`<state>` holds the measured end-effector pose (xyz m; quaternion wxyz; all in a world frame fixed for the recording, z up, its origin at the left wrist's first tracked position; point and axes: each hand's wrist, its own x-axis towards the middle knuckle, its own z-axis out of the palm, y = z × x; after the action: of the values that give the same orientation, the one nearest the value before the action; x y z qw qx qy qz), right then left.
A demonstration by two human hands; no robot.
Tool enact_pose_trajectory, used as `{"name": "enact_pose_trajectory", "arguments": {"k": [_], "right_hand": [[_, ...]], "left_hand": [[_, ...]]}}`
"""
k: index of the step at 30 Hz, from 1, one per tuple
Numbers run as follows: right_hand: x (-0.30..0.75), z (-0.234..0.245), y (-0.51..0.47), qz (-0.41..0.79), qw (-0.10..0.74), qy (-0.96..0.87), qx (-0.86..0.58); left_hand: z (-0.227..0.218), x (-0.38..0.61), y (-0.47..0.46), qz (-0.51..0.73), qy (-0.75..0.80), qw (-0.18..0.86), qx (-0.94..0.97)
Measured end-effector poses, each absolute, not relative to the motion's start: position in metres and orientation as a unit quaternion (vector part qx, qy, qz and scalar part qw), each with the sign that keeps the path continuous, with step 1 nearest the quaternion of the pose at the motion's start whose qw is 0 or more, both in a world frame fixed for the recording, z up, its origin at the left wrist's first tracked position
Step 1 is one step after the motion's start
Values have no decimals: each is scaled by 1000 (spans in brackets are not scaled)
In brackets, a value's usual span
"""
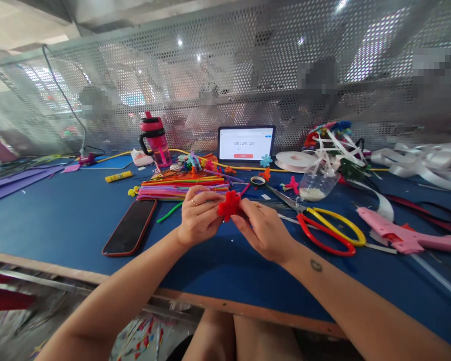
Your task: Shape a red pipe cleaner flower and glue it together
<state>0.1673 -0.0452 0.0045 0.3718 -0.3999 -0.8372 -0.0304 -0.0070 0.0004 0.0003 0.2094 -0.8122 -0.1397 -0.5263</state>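
Between my two hands, above the blue table, is a red fuzzy pipe-cleaner flower [230, 205]. My left hand [200, 214] is closed on its left side, a ring on one finger. My right hand [261, 225] pinches the flower from the right, thumb and fingers together. Just behind my hands lies a bundle of colourful pipe cleaners [180, 190], with a green pipe cleaner [170, 212] by itself in front. Scissors [315, 225] with one red and one yellow handle lie partly open to the right of my right hand.
A phone [130, 228] lies at left. Behind stand a pink bottle [158, 143] and a tablet [246, 144] showing a timer. To the right are a pink glue gun [406, 233], a ribbon roll [295, 161], a bag of white beads [315, 188] and loose white ribbon [417, 163].
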Motion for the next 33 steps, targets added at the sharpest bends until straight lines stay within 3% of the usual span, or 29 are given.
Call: {"name": "enact_pose_trajectory", "arguments": {"k": [11,20,33], "right_hand": [[167,-1,-43,-75,344,-844,-403],[175,7,-41,-24,371,-848,-377],[178,-2,-35,-113,346,-861,-356]], "left_hand": [[1,-4,1,-520,-154,223,-810],[1,-3,1,-541,-157,173,-808],[0,-2,-1,-528,-147,176,-817]]}}
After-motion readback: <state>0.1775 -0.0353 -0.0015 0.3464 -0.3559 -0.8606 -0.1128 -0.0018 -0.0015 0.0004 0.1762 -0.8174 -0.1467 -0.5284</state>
